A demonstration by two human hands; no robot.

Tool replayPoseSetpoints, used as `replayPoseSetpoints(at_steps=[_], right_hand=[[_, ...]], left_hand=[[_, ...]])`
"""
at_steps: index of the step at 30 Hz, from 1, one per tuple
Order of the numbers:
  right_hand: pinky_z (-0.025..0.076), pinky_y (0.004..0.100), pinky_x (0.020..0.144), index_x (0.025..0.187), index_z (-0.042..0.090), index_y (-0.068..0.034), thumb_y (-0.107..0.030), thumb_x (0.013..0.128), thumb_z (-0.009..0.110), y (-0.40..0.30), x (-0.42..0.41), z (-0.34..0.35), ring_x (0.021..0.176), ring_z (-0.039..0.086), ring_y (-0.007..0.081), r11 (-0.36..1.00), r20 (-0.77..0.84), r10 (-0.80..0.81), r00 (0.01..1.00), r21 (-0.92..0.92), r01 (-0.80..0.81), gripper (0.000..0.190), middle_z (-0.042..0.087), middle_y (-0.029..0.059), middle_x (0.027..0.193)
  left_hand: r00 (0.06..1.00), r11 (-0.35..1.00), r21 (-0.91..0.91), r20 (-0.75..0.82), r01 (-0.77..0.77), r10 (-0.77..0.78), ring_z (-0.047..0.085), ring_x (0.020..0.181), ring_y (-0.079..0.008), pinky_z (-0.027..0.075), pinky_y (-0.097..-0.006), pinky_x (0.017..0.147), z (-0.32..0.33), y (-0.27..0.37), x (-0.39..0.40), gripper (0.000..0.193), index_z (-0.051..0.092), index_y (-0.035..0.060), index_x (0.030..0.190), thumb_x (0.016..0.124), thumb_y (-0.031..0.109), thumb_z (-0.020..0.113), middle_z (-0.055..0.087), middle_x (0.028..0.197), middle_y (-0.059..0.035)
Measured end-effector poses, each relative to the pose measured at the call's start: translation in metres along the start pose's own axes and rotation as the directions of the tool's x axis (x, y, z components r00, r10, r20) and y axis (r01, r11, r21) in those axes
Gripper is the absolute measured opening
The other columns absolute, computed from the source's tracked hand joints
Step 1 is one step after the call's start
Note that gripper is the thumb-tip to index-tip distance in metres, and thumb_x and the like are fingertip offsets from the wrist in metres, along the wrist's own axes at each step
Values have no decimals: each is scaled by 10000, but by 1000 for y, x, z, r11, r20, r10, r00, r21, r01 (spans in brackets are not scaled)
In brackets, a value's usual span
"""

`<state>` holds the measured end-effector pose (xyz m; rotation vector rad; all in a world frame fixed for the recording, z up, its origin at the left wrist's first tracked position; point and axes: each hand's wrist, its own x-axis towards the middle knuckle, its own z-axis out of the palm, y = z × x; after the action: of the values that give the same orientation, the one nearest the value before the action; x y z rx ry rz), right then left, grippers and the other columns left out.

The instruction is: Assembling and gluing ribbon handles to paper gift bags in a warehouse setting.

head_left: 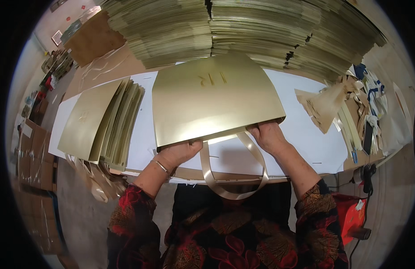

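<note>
A gold paper gift bag (217, 104) lies before me with its opening towards my body. My left hand (180, 153) grips the bag's open edge at the left, thumb on the rim and fingers hidden inside or beneath. At the right end of the same edge, my right hand (269, 136) holds on, its fingers partly covered by the bag. Between my hands a cream satin ribbon handle (236, 195) loops down past the table edge. Embossed marks show on the bag's upper face.
Tall stacks of flat gold bags (207, 33) rise behind the white-covered table (298, 141). Several gold bags (100, 121) lean at the left, their ribbons hanging over the edge. Brown paper pieces (323, 107) and ribbon scraps crowd the right. A cardboard box (93, 40) stands at the back left.
</note>
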<state>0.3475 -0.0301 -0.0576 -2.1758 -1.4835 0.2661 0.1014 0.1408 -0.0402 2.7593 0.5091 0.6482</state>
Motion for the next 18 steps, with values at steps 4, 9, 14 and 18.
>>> replayPoseSetpoints(at_steps=[4, 9, 14, 18], right_hand=[[467, 467, 863, 999, 611, 4, -195, 851, 629, -18, 0, -18, 965, 576, 413, 997, -126, -50, 991, 51, 57, 248, 635, 232, 989], [460, 445, 862, 771, 578, -9, -76, 745, 632, -12, -14, -31, 953, 551, 351, 862, -174, -484, 857, -265, 433, 89, 584, 163, 1010], [447, 435, 936, 752, 585, -6, -93, 690, 624, -8, -31, -44, 1089, 521, 343, 746, -57, -611, 789, -374, 551, 113, 576, 157, 1059], [399, 464, 1018, 767, 620, 2, -109, 690, 623, -10, -40, -40, 1181, 495, 336, 746, -109, -555, 825, -503, 435, 135, 568, 172, 1150]], left_hand=[[998, 983, -185, -56, 4, -14, 626, 706, -335, 523, -420, 643, 1, -6, -6, 204, 601, 28, 976, 789, 101, 639, 653, 817, -142], [953, 936, 176, 65, -304, 297, 609, 760, -252, 519, -414, 669, -1, -4, -18, 167, 603, 103, 884, 737, 135, 676, 575, 765, -54], [848, 806, 267, 117, -529, 517, 552, 875, -203, 368, -581, 906, -13, 31, -35, 173, 614, 112, 871, 712, 154, 670, 554, 833, -28], [891, 846, 305, 273, -437, 362, 557, 935, -233, 420, -524, 902, -18, 61, -12, 268, 622, 98, 954, 697, 150, 682, 578, 871, -51]])
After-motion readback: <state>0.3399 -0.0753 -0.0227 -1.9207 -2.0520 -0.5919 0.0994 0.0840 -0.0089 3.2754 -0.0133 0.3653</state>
